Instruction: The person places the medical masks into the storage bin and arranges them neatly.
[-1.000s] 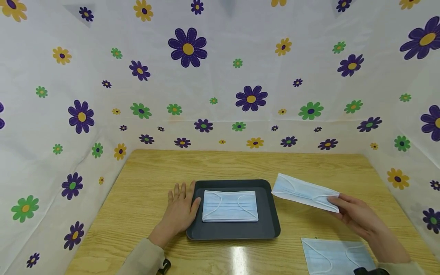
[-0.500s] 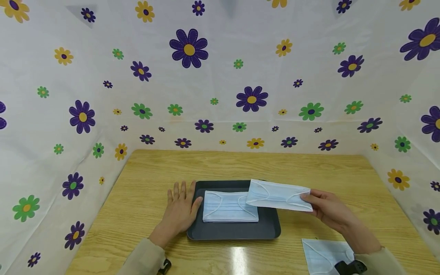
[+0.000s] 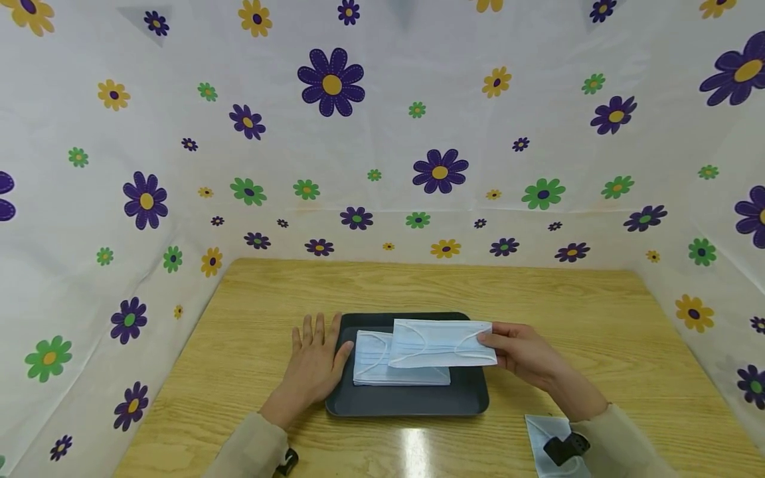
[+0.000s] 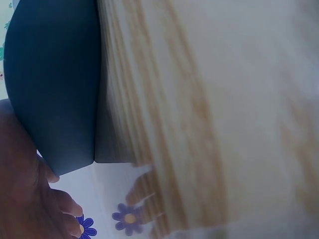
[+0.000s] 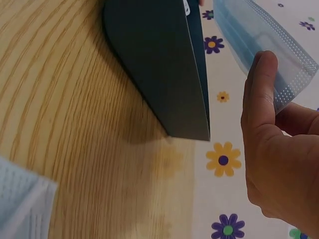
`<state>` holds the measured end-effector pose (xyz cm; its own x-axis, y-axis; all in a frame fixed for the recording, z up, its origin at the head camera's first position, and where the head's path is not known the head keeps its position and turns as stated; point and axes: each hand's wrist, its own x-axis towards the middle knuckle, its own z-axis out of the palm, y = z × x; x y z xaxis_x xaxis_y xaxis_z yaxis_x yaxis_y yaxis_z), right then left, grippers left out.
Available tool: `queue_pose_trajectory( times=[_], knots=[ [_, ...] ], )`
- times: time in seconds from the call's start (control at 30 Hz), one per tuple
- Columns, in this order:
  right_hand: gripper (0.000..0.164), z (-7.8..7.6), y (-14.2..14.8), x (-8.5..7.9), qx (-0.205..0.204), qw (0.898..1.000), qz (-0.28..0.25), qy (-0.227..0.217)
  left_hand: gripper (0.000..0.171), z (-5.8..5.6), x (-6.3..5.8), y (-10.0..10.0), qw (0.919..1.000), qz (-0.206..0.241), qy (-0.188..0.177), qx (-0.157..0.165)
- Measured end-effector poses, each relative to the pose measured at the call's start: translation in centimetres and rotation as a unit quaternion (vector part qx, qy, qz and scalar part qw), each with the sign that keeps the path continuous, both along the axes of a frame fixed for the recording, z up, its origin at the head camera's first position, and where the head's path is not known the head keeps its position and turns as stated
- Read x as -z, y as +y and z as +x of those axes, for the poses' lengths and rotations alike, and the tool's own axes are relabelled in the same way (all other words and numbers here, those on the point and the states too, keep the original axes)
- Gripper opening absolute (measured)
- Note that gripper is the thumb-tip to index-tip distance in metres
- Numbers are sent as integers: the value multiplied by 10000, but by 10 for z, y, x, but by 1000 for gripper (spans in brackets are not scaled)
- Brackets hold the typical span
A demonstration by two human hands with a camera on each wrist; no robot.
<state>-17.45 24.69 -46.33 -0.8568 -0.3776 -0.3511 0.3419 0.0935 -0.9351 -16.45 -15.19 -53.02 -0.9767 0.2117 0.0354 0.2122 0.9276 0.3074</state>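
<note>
A pale blue face mask point(image 3: 439, 345) with white ear loops is pinched at its right end by my right hand point(image 3: 528, 355), thumb on top. It overlaps a small stack of face masks point(image 3: 370, 362) lying in a dark grey tray point(image 3: 412, 403). In the right wrist view my fingers grip the mask point(image 5: 286, 55) at its dotted edge, beside the tray wall point(image 5: 159, 74). My left hand point(image 3: 313, 362) lies flat with fingers spread, its thumb along the tray's left rim. The left wrist view shows that hand point(image 4: 30, 189) against the tray's side point(image 4: 55, 89).
Another face mask point(image 3: 540, 431) lies on the wooden table point(image 3: 382, 285) at the front right, partly covered by my right wrist with its black wrist device point(image 3: 564, 448). White cloth point(image 3: 370, 133) printed with flowers hangs at the back and both sides.
My right hand has carried the mask leftward from the table's right side to over the tray, levelling it. My left hand stays in place by the tray.
</note>
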Motion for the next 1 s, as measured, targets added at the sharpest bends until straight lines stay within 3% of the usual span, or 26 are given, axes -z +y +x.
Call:
queue_pose_trajectory(
  times=[0.57,1.0],
  knots=[
    [49,-14,-46,16,-269,9991,-324,-21,70,-1,2,0,9999,20,-91,-37],
    [42,-19,-62,27,-374,9980,-499,-78,69,-2,1,-1,9998,103,-153,-23]
  ],
)
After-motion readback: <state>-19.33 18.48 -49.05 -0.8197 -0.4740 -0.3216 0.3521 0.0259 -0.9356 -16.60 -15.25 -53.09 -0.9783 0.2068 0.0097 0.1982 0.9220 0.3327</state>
